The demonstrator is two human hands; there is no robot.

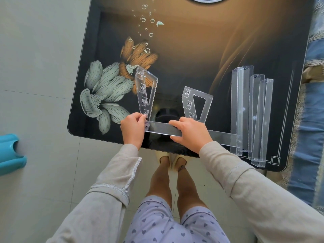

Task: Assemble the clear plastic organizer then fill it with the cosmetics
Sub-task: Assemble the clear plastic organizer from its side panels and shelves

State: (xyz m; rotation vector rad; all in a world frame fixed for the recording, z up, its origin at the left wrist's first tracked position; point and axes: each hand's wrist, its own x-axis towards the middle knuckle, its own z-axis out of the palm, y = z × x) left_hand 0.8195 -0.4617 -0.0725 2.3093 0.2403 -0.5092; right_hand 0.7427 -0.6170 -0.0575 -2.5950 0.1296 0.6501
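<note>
Right at the near edge of the table [105, 138], the left hand [132, 129] pinches the bottom corner of a clear side panel [142, 88] between thumb and fingertips, holding it up on end and leaning away. The right hand [190, 134] curls over a long clear shelf strip [161, 128] that lies parallel to that edge. The strip's left end meets the panel's lowest slots; whether it is seated there is hard to tell through the transparent plastic. A second side panel [208, 102] lies flat just beyond the right hand. Four more clear trays [255, 120] lie side by side near the table's right edge, and the strip's far end reaches the nearest one. Broad printed tabletop stretches beyond the panels.
</note>
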